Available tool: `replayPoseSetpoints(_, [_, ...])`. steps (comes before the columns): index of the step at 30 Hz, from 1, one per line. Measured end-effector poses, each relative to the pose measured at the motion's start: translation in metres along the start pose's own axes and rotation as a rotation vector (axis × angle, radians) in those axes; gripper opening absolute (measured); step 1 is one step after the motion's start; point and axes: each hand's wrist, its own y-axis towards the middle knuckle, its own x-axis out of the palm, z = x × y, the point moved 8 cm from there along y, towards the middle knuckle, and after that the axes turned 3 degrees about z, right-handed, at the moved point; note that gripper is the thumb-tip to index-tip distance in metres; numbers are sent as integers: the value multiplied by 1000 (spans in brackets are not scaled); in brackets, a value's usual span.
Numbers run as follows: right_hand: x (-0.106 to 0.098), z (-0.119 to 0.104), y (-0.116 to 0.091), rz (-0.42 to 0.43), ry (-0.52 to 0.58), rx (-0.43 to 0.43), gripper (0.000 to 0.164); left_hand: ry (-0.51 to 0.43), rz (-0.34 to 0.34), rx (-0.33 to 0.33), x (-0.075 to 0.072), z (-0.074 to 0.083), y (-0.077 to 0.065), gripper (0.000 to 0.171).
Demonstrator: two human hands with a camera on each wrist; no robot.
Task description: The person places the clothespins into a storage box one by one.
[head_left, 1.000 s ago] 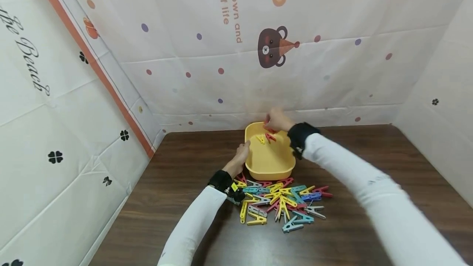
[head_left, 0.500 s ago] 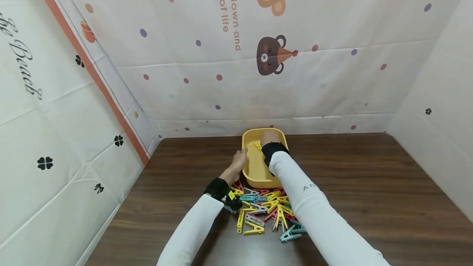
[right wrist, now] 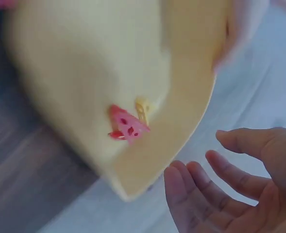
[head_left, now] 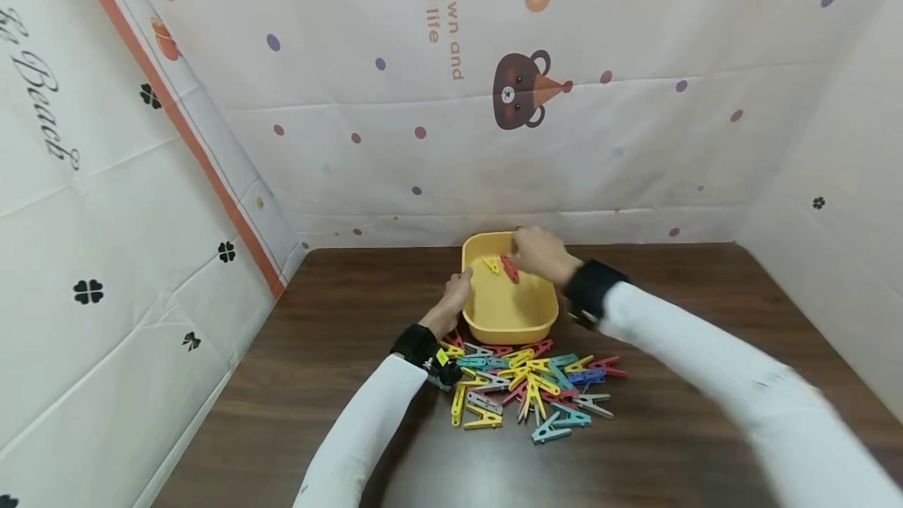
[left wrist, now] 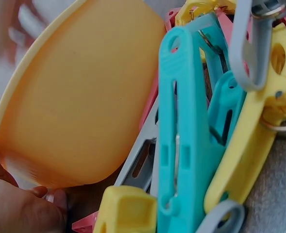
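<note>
A yellow plastic tub [head_left: 511, 312] stands on the table near the back wall. Inside its far end lie a yellow clothespin [head_left: 491, 265] and red clothespin pieces [head_left: 509, 269] that overlap, so I cannot tell if they are one or two. My left hand [head_left: 455, 300] holds the tub's left wall, thumb at the rim. Over the tub's far right edge is my right hand [head_left: 542, 254]; the right wrist view shows its fingers spread apart with nothing between them. In front of the tub lies a pile of clothespins [head_left: 532, 382] in yellow, teal, red, grey and blue.
The brown wooden table [head_left: 670, 320] extends to both sides of the tub and pile. A printed white sheet [head_left: 353, 171] hangs directly behind the table, with more sheeting at left and right. Clothespins lie close against the tub's near side and beneath my left wrist.
My right hand held a red clothespin over the tub, reached down inside, let it go and drew back right with fingers spread. My left hand stayed on the tub.
</note>
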Motion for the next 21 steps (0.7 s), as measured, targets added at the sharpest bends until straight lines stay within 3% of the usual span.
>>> replayPoseSetpoints(4, [-16, -3, -78, 34, -38, -120, 11, 22, -9, -2, 1, 2, -2, 68])
replayPoseSetpoints(8, [-5, 11, -143, 38, -40, -214, 5, 27, 4, 1, -1, 3, -4, 68])
replayPoseSetpoints(10, [5, 20, -166, 54, -55, -246, 11, 12, 4, 1, -1, 4, -3, 67])
replayPoseSetpoints(14, [22, 37, -192, 127, -83, -271, 25, -4, -1, -11, -1, 1, 0, 66])
replayPoseSetpoints(21, [37, 53, -201, 133, -69, -229, 23, 3, -1, -8, 1, 2, -3, 66])
